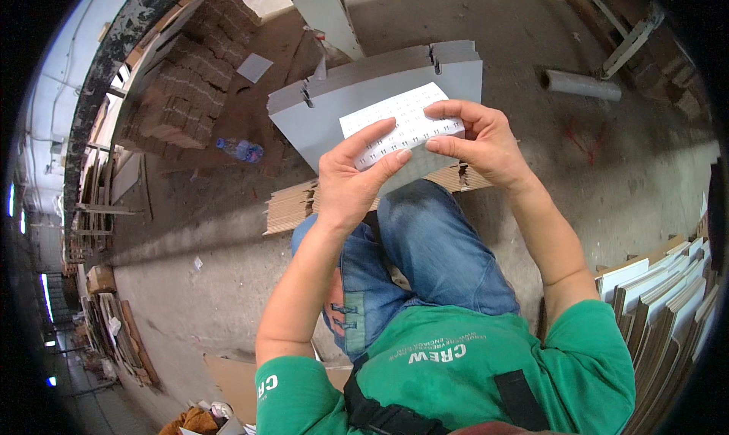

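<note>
A white sheet of small printed labels point(402, 110) is stretched between my two hands, its near edge bent down. My left hand point(351, 178) pinches its left end between thumb and fingers. On the right end, my right hand point(480, 142) grips it the same way, thumb on the near side. Beneath and beyond the sheet lies a stack of white-faced cardboard panels point(304, 127) with slots cut in the far edge. Close to my knees, brown corrugated edges of more cardboard point(288, 208) show.
A plastic bottle point(240, 150) lies on the floor at left, near tall stacks of brown cardboard point(178, 93). A pale post point(325, 17) stands behind the panels. At far right lies a roll of clear film point(583, 85). White-faced boards point(664, 306) lean at lower right.
</note>
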The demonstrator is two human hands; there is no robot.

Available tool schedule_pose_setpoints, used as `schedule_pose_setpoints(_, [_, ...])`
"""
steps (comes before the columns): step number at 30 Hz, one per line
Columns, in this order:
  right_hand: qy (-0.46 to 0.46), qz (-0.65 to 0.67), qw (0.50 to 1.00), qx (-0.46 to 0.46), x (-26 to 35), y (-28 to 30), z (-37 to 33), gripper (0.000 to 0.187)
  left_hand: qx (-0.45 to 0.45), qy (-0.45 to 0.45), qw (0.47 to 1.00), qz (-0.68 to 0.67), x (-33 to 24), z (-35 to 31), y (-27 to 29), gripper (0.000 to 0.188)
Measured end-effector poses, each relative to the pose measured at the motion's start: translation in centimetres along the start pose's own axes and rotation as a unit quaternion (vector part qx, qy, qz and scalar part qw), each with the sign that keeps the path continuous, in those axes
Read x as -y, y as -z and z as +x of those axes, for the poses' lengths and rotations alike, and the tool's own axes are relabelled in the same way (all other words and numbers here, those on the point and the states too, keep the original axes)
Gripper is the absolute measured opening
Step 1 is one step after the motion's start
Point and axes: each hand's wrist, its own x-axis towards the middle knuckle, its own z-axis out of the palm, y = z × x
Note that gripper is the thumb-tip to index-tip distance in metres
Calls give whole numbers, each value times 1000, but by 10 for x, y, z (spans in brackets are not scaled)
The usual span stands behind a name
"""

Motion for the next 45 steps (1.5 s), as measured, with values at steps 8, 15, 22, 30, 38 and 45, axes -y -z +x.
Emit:
schedule_pose_setpoints(8, [27,-65,997,4,4,0,-1,26,10,-20,997,75,-11,-2,2,38])
schedule_pose_setpoints(15, [16,-74,997,-5,0,-2,-2,15,38,-31,993,103,-12,2,12,24])
schedule_pose_setpoints(22, [-78,-105,991,14,9,4,-5,16,67,104,990,70,-14,5,14,18])
schedule_pose_setpoints(30, [-107,-73,991,32,3,15,-8,18,44,142,988,-41,1,7,23,20])
schedule_pose_setpoints(38, [-69,-91,993,26,-3,16,-5,20,52,113,991,-57,7,3,40,20])
schedule_pose_setpoints(45, [-71,-214,974,26,-3,22,9,18,61,103,992,-29,6,2,41,22])
